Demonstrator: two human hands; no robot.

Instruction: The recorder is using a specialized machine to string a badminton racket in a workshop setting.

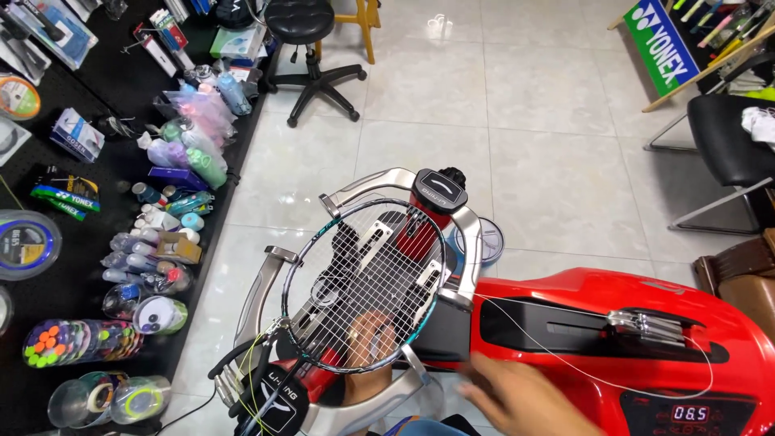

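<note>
Head view: the left hand (370, 339) sits under the racket (363, 282), its fingers (359, 333) curled up against the string bed from below; seen only through the mesh, so whether they pinch a string cannot be told. The right hand (517, 396) is blurred at the lower edge, fingers loosely spread and flat over the red machine (613, 323), with nothing clearly in its grasp; a thin white string (565, 363) runs just beside it, looping out from the racket frame toward the metal tension head (650, 323) on the machine's black track. The racket lies flat, clamped in the silver cradle (266, 291), its head toward the far side under a black mount (438, 191) and its throat near the person, where a black support (274, 396) holds it. Yellow-green string (254, 355) trails by the throat. A small red digit display (690, 414) glows on the machine's panel. To the left, a black table (89, 258) carries string reels, grip tubes and packets. Beyond, on the pale tiled floor (525, 121), stand a black stool (311, 48) and, at the right, a black chair (726, 145).
</note>
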